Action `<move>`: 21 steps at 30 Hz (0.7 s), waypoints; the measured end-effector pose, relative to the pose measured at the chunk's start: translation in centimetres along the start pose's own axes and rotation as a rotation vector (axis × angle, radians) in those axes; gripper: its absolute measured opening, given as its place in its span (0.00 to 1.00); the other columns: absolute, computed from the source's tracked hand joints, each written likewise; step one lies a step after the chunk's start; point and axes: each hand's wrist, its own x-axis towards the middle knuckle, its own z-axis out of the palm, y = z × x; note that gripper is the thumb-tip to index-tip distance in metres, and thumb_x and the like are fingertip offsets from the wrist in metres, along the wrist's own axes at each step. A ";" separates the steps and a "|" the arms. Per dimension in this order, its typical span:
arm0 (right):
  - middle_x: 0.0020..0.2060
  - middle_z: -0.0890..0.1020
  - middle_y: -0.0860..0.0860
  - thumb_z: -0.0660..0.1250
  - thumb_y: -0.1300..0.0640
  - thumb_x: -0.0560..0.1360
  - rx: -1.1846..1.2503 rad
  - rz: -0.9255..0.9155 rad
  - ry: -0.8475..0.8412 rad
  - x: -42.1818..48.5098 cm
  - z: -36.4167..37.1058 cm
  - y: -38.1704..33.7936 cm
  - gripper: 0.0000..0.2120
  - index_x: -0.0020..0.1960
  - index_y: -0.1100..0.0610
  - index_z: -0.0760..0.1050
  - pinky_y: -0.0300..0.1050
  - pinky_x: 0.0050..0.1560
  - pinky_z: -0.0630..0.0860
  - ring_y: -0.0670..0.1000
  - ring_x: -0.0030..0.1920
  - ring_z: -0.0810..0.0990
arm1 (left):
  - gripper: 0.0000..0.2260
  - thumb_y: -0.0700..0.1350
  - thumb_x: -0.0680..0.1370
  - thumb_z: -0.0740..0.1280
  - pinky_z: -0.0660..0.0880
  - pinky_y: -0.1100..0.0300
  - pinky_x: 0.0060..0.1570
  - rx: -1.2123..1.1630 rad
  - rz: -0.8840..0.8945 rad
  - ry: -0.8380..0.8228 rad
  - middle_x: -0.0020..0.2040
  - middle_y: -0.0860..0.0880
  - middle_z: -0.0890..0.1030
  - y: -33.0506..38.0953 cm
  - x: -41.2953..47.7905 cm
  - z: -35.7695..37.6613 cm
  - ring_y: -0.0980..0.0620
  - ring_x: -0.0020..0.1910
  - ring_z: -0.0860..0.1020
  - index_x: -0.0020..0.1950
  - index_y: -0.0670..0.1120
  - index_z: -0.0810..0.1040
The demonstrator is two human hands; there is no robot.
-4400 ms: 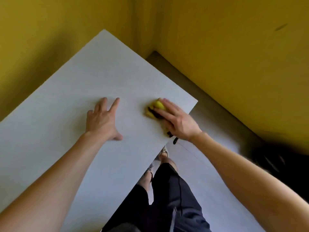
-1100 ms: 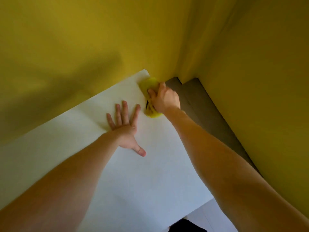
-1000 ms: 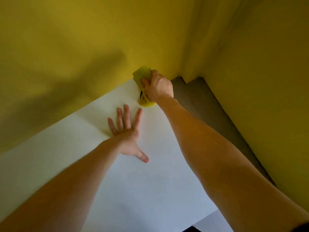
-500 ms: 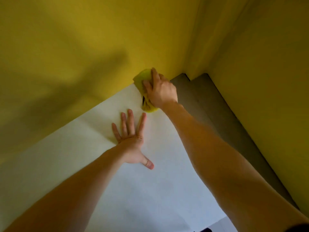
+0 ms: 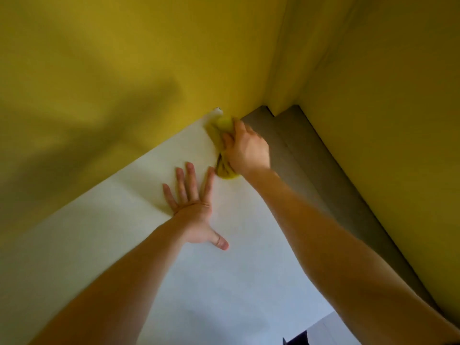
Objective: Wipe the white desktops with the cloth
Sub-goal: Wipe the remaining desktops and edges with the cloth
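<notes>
A white desktop (image 5: 107, 235) fills the lower left and middle of the head view, its far corner against the yellow wall. My right hand (image 5: 245, 149) grips a crumpled yellow cloth (image 5: 220, 125) with dark markings and presses it onto the desktop at that far corner. My left hand (image 5: 193, 207) lies flat on the desktop just left of and nearer than the cloth, fingers spread and straight, thumb out to the right. Part of the cloth is hidden under my right hand.
Yellow walls (image 5: 124, 58) close in behind and to the right, meeting in a corner. A grey strip of floor (image 5: 321, 170) runs along the right wall past the desktop's right edge. A second pale surface (image 5: 331, 329) shows at the bottom right.
My right hand with the cloth has stayed at the far corner, sliding slightly along the edge. My left hand remains flat. The view has shifted a little.
</notes>
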 end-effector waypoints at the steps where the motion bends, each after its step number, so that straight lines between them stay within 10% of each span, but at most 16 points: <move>1: 0.69 0.80 0.56 0.59 0.42 0.87 -0.003 -0.021 -0.026 2.8 0.2 -1.8 0.24 0.78 0.53 0.70 0.54 0.57 0.75 0.64 0.66 0.80 | 0.85 0.73 0.52 0.84 0.32 0.22 0.75 0.000 0.005 0.003 0.72 0.39 0.11 -0.1 0.0 0.1 0.32 0.73 0.14 0.76 0.56 0.14; 12: 0.65 0.82 0.50 0.59 0.43 0.88 0.099 0.025 0.046 -15.4 -2.5 8.4 0.20 0.75 0.51 0.72 0.53 0.58 0.80 0.58 0.61 0.82 | 0.86 0.75 0.51 0.83 0.32 0.22 0.75 0.016 -0.013 0.010 0.71 0.37 0.11 0.2 -0.3 -0.1 0.32 0.73 0.14 0.75 0.55 0.13; 21: 0.67 0.79 0.57 0.59 0.44 0.87 -0.015 0.018 -0.036 4.3 1.2 -2.9 0.22 0.76 0.55 0.70 0.55 0.55 0.76 0.63 0.66 0.79 | 0.86 0.72 0.51 0.85 0.30 0.24 0.76 -0.003 -0.009 0.011 0.72 0.40 0.11 0.0 -0.1 0.1 0.34 0.73 0.14 0.76 0.57 0.14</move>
